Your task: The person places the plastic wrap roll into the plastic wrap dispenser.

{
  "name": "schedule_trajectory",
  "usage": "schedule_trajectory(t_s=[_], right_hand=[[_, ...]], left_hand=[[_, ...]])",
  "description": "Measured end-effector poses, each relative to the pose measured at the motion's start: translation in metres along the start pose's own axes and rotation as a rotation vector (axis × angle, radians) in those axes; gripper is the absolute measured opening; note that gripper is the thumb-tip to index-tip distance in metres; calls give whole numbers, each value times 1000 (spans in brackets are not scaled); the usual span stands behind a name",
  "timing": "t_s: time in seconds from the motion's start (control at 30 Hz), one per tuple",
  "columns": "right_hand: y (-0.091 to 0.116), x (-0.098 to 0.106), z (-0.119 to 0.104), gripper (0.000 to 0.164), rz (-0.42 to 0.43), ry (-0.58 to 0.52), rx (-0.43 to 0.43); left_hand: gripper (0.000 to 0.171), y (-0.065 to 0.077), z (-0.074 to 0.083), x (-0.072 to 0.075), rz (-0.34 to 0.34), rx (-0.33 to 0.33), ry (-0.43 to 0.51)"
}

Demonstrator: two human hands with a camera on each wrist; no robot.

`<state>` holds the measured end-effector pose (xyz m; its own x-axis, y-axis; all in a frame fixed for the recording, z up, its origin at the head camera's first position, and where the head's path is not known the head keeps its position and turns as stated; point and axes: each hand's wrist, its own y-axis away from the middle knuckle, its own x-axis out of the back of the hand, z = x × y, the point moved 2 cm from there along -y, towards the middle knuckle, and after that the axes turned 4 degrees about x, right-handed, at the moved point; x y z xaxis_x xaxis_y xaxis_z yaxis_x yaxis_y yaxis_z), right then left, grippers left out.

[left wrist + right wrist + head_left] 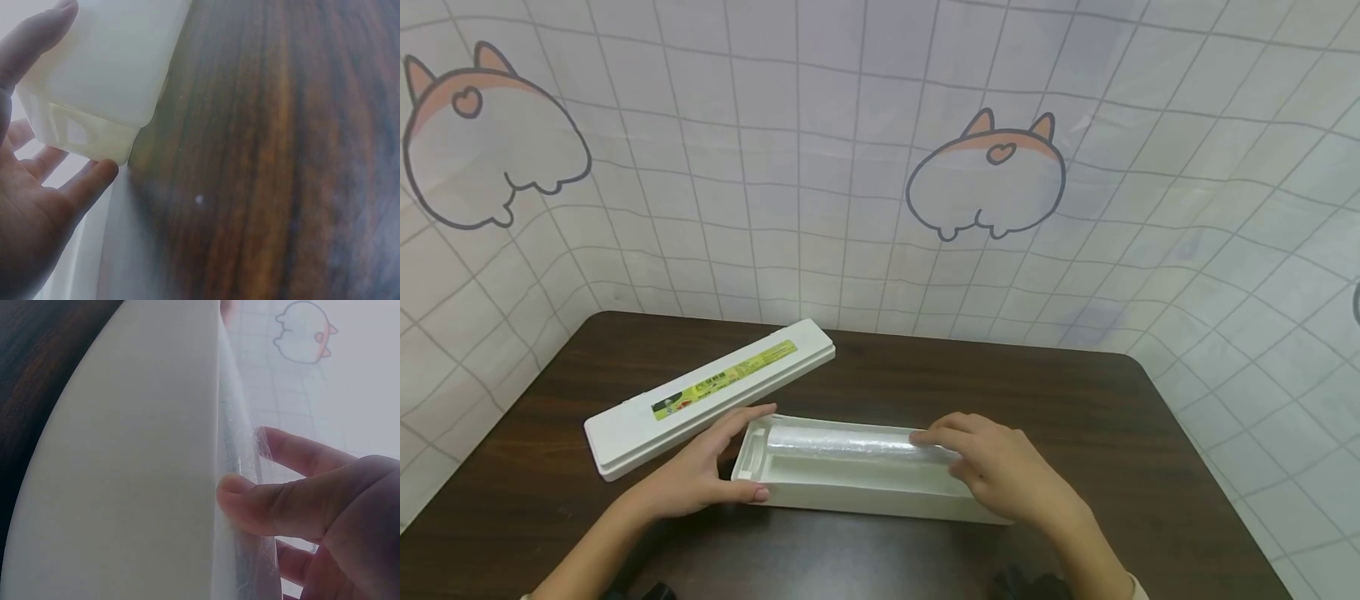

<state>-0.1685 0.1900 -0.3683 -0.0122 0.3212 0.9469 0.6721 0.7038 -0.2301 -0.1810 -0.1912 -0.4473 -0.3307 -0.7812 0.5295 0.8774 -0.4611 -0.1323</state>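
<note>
A long white open box (880,500) lies near the front middle of the table, with a clear roll of cling film (842,442) inside along its back wall. My left hand (700,475) holds the box's left end, thumb on the front wall and fingers at the far corner. In the left wrist view the white box wall (119,62) lies between the thumb and fingers. Over the right part of the box, my right hand (992,462) has its fingers on the cling film. The right wrist view has the film (240,450) between thumb (250,497) and fingers; the box's right end is partly hidden.
Behind and left of the box, a white lid (715,392) with a yellow-green label lies slanted on the dark wooden table (1060,400). A white gridded curtain (820,167) with cartoon animals surrounds the table's back and sides. Dark objects (1030,583) show at the front edge.
</note>
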Motion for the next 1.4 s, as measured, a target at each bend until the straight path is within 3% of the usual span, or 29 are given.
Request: schedule_trajectory(t_s=[0.33, 1.0, 1.4], right_hand=[[-3, -4, 0, 63, -27, -19, -1], [-3, -12, -2, 63, -81, 16, -37], [-6, -18, -2, 62, -37, 32, 28]], left_hand=[[93, -1, 0, 1, -13, -18, 24], [93, 1, 0, 0, 5, -21, -23], [94, 1, 2, 1, -1, -21, -4]])
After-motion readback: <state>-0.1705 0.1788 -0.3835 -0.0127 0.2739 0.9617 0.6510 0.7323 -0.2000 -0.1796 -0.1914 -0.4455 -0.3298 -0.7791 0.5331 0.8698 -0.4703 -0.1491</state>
